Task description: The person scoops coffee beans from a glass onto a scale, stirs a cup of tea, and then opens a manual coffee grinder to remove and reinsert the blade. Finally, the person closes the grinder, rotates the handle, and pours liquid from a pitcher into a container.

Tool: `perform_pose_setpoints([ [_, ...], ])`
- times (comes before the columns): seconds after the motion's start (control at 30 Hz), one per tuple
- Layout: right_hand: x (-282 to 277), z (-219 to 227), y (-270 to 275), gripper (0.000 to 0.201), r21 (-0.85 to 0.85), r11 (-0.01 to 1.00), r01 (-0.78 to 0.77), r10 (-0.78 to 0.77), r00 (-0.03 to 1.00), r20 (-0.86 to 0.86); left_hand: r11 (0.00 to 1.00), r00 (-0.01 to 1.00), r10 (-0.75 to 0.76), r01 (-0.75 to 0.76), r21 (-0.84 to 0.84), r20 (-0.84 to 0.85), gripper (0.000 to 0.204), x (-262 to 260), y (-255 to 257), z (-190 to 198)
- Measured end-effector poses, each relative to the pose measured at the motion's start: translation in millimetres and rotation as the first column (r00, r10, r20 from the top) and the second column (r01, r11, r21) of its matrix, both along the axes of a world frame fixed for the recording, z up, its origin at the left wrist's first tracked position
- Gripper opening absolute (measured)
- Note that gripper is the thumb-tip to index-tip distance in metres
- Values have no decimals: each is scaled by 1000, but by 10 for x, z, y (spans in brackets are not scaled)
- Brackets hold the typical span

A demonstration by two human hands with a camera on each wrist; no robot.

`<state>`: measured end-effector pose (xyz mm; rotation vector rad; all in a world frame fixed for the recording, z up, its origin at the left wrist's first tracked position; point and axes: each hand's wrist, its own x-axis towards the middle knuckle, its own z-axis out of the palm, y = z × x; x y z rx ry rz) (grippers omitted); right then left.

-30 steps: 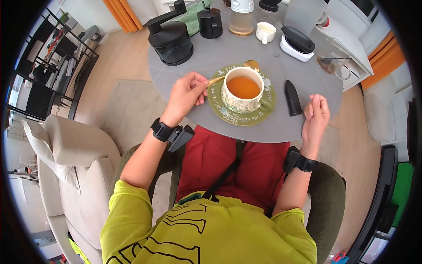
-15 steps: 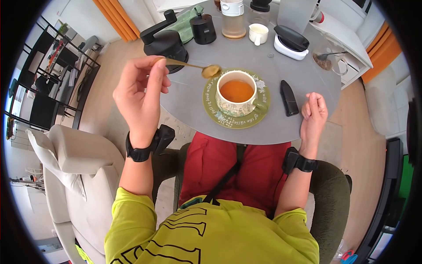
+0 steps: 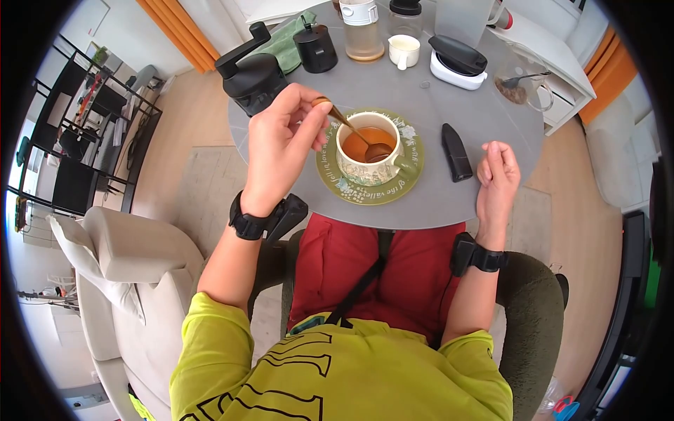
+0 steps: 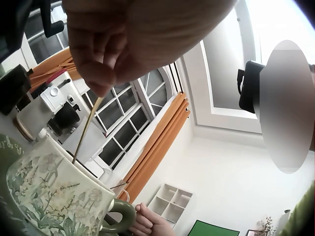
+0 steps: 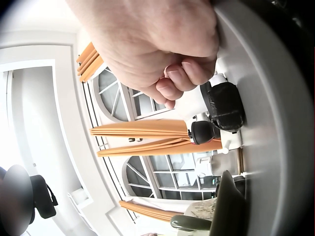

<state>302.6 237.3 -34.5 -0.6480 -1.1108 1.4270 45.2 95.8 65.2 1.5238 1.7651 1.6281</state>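
Note:
My left hand [image 3: 286,144] pinches the handle of a gold teaspoon [image 3: 342,119] between thumb and fingertips, above the left side of a cup. The spoon's bowl is down in the amber tea [image 3: 382,136] inside the flowered cup [image 4: 56,191]. That cup has a green handle [image 3: 405,166] and stands on a green saucer [image 3: 366,194] with white lettering. My right hand [image 3: 499,172] rests at the table's right edge, fingers loosely curled with nothing in them. A black, tapered object [image 3: 456,153] lies just left of it.
On the grey table [image 3: 302,105] stand a black hand-crank grinder [image 3: 254,78], a black lidded pot [image 3: 315,48], a small white pitcher [image 3: 404,51], a white case with a black lid [image 3: 458,64] and a glass jug [image 3: 537,98] with a spoon. A green cloth [image 3: 284,48] lies behind the grinder.
My left hand first held the spoon by the saucer, lifted it up and left over the table, then brought it back right and lowered its bowl into the tea. The right hand stayed at the table edge.

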Motion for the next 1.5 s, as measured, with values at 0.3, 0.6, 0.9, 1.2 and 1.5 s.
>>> perform_pose_setpoints([
  [0.3, -3, -2, -11, 17, 5, 1000, -4, 4, 1000, 8, 997, 980, 74, -69, 31, -185, 7, 15, 79, 12],
  [0.6, 18, -23, -7, 16, 8, 1000, -27, 27, 1000, 7, 977, 933, 185, -207, -40, -307, 13, -29, -225, 115],
  [0.9, 48, -146, 3, 10, -13, 999, 51, -51, 999, 7, 985, 986, 118, -131, -110, -115, 10, 11, -325, -87],
  [1.2, 98, -95, -63, 19, 20, 999, -28, 26, 996, 80, 977, 939, 178, -134, 166, -293, 9, 40, -136, -170],
  [1.5, 114, -96, -147, 17, 26, 1000, 5, -7, 997, 75, 988, 880, 154, -132, 81, -449, 8, -2, -386, -15],
])
